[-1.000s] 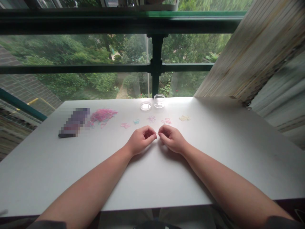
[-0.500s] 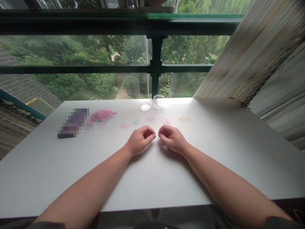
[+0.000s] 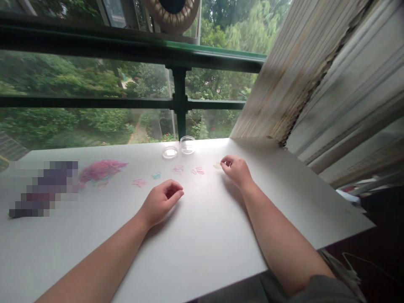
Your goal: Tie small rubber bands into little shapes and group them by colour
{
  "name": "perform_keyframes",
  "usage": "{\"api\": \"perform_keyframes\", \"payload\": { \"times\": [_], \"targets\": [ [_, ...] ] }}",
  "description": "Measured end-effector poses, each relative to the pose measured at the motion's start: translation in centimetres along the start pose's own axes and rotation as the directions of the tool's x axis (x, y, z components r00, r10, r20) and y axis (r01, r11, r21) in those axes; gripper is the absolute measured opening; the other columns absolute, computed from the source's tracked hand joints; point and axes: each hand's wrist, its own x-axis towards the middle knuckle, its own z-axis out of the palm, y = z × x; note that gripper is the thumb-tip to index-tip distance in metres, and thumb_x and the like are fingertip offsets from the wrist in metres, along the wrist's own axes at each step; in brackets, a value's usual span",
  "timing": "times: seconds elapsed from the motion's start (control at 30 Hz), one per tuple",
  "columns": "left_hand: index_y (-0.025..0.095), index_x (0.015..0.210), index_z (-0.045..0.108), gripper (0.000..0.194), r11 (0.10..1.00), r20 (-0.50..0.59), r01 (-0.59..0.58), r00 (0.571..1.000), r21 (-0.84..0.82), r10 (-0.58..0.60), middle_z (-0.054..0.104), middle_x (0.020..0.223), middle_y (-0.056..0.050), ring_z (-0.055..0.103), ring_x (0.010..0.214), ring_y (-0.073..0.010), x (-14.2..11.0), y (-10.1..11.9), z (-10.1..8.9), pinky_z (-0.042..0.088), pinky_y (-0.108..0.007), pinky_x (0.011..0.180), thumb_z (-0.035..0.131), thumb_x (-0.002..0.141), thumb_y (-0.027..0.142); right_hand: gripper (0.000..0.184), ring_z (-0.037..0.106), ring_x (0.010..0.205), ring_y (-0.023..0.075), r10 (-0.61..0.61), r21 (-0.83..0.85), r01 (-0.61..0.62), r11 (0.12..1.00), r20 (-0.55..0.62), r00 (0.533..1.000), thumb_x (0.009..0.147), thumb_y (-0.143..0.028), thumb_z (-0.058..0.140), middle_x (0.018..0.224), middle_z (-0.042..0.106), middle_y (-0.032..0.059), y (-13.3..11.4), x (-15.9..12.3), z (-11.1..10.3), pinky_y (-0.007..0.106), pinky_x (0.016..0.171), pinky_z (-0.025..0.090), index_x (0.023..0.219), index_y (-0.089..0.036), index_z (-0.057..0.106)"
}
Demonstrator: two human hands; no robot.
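Note:
My right hand (image 3: 236, 169) reaches forward on the white table (image 3: 195, 235), its fingertips pinched together at a small yellow cluster of loops (image 3: 217, 165). My left hand (image 3: 163, 200) rests loosely curled on the table nearer me, with nothing visible in it. Between and beyond the hands lie small groups of loops: pink (image 3: 139, 182), teal (image 3: 155, 175), lilac (image 3: 178, 169) and red-pink (image 3: 198, 171). A bigger pink heap of loops (image 3: 101, 169) lies to the left.
A clear small jar (image 3: 187, 144) and its lid (image 3: 169, 152) stand at the table's far edge by the window rail (image 3: 176, 105). A blurred dark object (image 3: 44, 187) lies far left. A slatted wall (image 3: 299, 71) rises on the right.
My hands were pinched together at the middle. The right hand has gone forward and right to the yellow loops, the left stayed back. The view swung right and up.

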Motion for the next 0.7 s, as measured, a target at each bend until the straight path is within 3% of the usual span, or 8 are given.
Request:
{"api": "perform_keyframes", "payload": {
  "times": [0.07, 0.17, 0.7],
  "targets": [
    [0.02, 0.085, 0.058, 0.017, 1.0, 0.007, 0.0, 1.0, -0.002, 0.0, 0.062, 0.076, 0.0, 0.057, 0.07, -0.0145, 0.0, 0.0, 0.0, 0.044, -0.026, 0.066, 0.056, 0.08, 0.036, 0.012, 0.049, 0.057, 0.0135, 0.125, -0.008, -0.125, 0.992, -0.006, 0.992, 0.07, -0.023, 0.054, 0.059, 0.055, -0.0002, 1.3, 0.4, 0.0, 0.025, 0.056, 0.034, 0.07, -0.019, 0.066],
    [0.019, 0.085, 0.058, 0.018, 1.0, 0.006, -0.007, 1.0, -0.004, 0.007, 0.063, 0.078, -0.001, 0.057, 0.071, -0.0152, 0.1, -0.1, -0.1, 0.044, -0.026, 0.067, 0.056, 0.08, 0.036, 0.015, 0.049, 0.055, 0.0129, 0.189, 0.001, -0.189, 0.982, -0.006, 0.982, 0.069, -0.027, 0.055, 0.059, 0.057, 0.0001, 2.3, 0.6, 0.5, 0.024, 0.054, 0.034, 0.071, -0.018, 0.068],
    [0.019, 0.085, 0.058, 0.019, 1.0, 0.018, -0.016, 1.0, 0.003, 0.016, 0.062, 0.076, -0.001, 0.056, 0.07, -0.0143, 0.2, -0.1, -0.1, 0.044, -0.026, 0.067, 0.055, 0.081, 0.036, 0.021, 0.055, 0.057, 0.0141, 0.27, 0.018, -0.27, 0.963, -0.004, 0.963, 0.068, -0.027, 0.056, 0.063, 0.065, 0.0026, 2.6, 0.8, 1.1, 0.024, 0.054, 0.037, 0.075, -0.016, 0.072]
  ]
}}
